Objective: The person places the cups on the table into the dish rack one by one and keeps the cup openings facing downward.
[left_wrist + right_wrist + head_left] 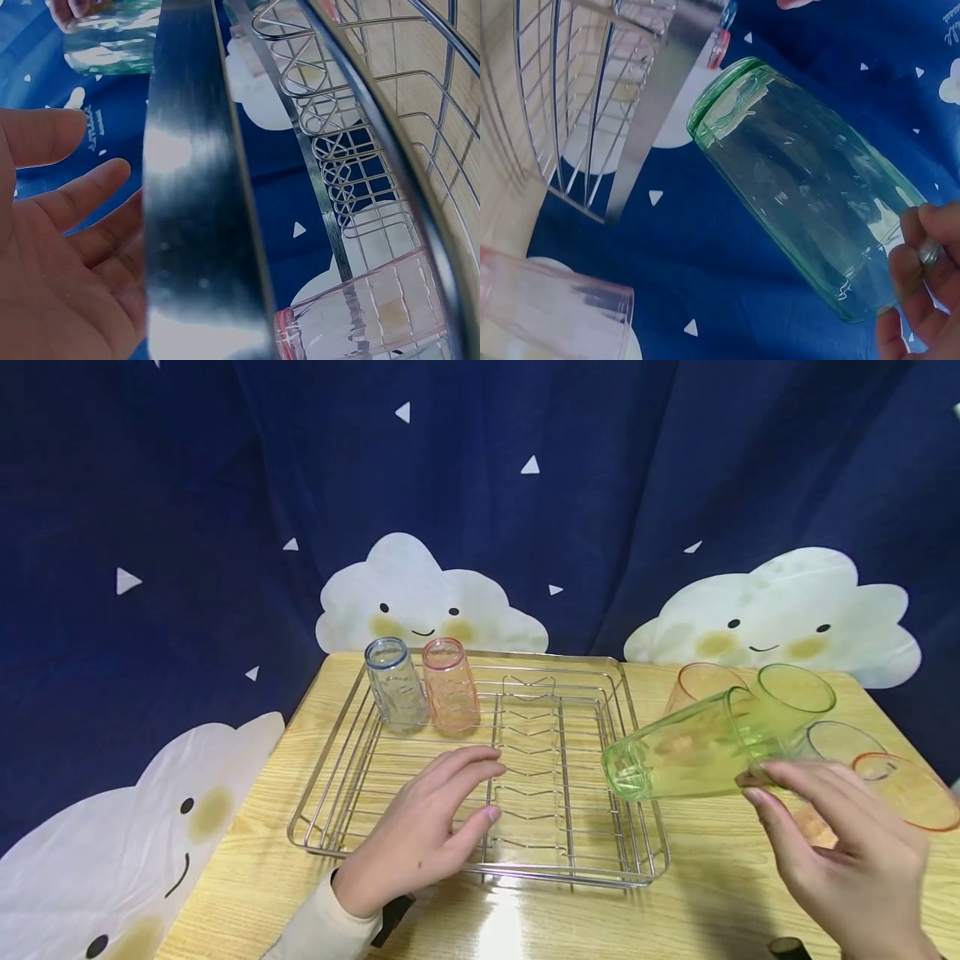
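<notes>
My right hand pinches a green drinking glass at its rim between thumb and fingers. The glass lies tilted in the air, its thick base pointing left over the right edge of a wire dish rack. Over the front middle of the rack my left hand hovers with relaxed, spread fingers and nothing in them. Two glasses, one blue-tinted and one pink, stand upright side by side in the rack's far left corner. In the right wrist view, the green glass hangs clear of the rack.
Several more glasses stand on the table to the right: a green one, an orange one, a bluish one and a reddish one. The wooden table meets a dark blue cloud-print curtain behind.
</notes>
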A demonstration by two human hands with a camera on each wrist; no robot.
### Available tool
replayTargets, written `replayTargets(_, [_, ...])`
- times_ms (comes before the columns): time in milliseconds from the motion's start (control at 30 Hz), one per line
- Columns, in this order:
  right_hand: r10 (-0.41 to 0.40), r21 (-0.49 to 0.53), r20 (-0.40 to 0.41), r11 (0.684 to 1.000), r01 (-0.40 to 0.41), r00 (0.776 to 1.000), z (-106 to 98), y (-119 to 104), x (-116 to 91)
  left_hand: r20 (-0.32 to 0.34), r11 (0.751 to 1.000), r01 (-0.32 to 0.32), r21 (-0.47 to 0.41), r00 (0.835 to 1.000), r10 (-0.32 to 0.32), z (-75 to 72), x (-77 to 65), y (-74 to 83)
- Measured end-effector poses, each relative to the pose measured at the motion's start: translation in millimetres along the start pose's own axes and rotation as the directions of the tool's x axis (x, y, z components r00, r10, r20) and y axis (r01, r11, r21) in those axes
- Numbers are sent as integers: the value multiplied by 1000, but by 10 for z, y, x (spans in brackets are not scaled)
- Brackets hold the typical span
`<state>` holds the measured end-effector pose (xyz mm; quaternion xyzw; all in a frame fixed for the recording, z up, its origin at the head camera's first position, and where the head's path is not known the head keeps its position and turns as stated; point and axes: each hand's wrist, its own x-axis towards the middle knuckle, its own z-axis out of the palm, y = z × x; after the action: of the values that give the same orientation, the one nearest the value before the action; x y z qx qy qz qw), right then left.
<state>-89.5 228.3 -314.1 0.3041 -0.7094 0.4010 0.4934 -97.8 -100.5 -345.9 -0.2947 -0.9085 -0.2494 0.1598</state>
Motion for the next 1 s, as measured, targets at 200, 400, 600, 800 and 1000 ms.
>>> replayTargets(200, [-37, 74, -19, 997, 38, 999, 73, -22, -16, 1, 1000, -4, -7, 1000, 4, 17, -4, -5])
replayTargets(400, [-10, 80, -17, 997, 11, 1000, 131, -136, 18, -5, 1000, -7, -8, 1000, 7, 23, -9, -8])
replayTargets(600, [-18, 174, -24, 985, 22, 1000, 200, -168, 25, 9, 1000, 1, -13, 1000, -1, 22, -10, -9])
replayTargets(800, [-9, 236, -53, 972, 21, 999, 260, -158, -12, 11, 1000, -4, -15, 1000, 4, 36, -7, 3])
replayTargets(1000, [-14, 314, -87, 948, 41, 996, 327, -150, -71, -1, 1000, 8, -15, 1000, -8, 32, 4, -5])
